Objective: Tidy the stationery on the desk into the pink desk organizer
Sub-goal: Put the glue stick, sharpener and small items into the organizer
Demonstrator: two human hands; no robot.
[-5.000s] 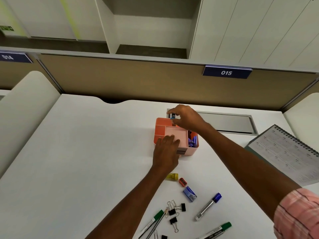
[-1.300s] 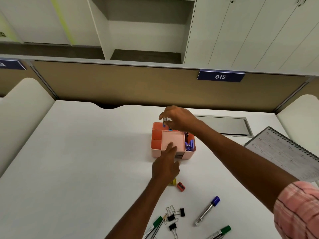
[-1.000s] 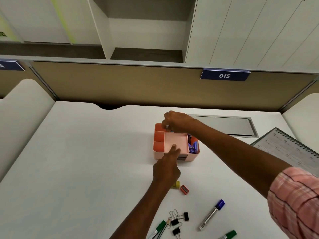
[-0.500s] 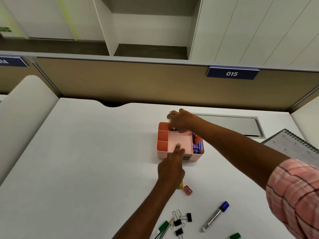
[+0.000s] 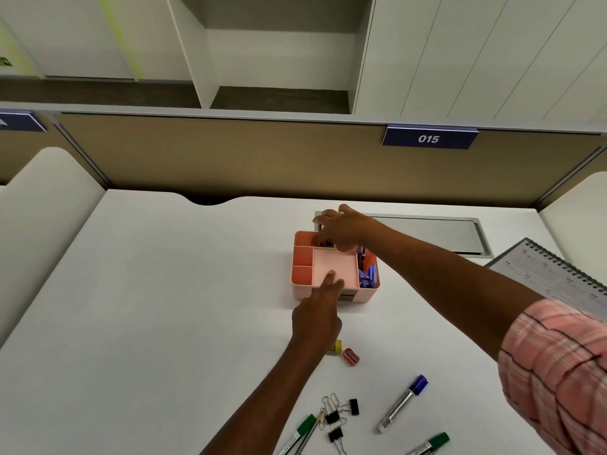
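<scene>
Beyond both hands, on the tan fabric partition, a dark blue plaque point(image 5: 428, 138) reads "015" in white. The right hand point(image 5: 341, 226) reaches over the far edge of the pink desk organizer point(image 5: 335, 269), its fingers curled down into the back compartment, where small dark and red items show; whether its grip is clamped on anything I cannot tell. The left hand point(image 5: 317, 315) rests at the organizer's near wall with fingers spread apart, two fingertips point(image 5: 330, 274) lying on the smooth pale-pink tray in the middle, holding nothing. To the right of those fingertips, a side compartment holds purple and blue items standing upright. Just behind the left wrist lie a yellow sharpener point(image 5: 336, 346) and a red sharpener point(image 5: 350, 356) on the white desk point(image 5: 164, 307). Nearer the person sit black binder clips point(image 5: 338, 417) with wire handles, a blue-capped marker point(image 5: 402, 403) and green-capped markers point(image 5: 430, 444). A spiral-bound calendar point(image 5: 551, 277) lies far right of the right forearm.
</scene>
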